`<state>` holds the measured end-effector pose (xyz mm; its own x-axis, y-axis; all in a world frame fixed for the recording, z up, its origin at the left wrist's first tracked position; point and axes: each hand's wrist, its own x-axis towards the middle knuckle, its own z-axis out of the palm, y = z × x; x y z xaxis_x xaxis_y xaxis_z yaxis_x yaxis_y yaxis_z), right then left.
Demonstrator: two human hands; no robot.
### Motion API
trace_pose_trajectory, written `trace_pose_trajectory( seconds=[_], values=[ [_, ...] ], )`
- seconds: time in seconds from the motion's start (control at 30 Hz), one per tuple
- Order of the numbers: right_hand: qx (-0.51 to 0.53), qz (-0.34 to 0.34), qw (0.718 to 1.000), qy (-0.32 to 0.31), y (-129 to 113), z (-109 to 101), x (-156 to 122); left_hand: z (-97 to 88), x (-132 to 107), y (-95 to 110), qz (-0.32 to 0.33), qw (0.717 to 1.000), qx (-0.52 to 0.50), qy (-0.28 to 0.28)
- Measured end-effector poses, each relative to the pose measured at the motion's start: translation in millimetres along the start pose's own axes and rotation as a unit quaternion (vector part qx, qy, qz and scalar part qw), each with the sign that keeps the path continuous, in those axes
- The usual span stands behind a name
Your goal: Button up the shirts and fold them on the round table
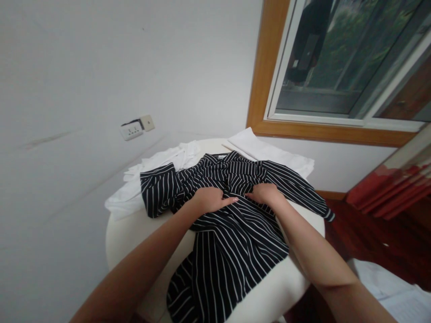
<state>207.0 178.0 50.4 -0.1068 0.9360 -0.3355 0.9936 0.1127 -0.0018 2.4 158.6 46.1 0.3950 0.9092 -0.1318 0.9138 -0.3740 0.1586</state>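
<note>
A black shirt with white stripes lies front up on a round white table, its collar at the far side and its lower part hanging over the near edge. Around the middle of the shirt, my left hand is closed on the cloth, thumb stretched toward the right. Level with it, my right hand is closed on the cloth too, its thumb pointing left. The curled fingers of both hands are largely hidden. One sleeve is bent at the left; the other reaches past the table's right edge.
White cloth lies along the table's left side, and a folded white cloth at the back right. The white table stands against a wall with a socket. To the right are a wood-framed window and a red curtain.
</note>
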Motion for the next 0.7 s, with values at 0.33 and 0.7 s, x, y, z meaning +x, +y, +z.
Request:
trace_pose_trajectory(
  seconds=[0.33,0.7],
  values=[
    [-0.018,-0.056,0.998,-0.009,14,-1,9,0.0,-2,-40,-0.023,0.962,-0.225,-0.152],
    [0.031,0.061,0.977,0.201,46,-8,18,-12.0,-1,-84,-0.148,0.972,-0.134,0.128]
  ],
)
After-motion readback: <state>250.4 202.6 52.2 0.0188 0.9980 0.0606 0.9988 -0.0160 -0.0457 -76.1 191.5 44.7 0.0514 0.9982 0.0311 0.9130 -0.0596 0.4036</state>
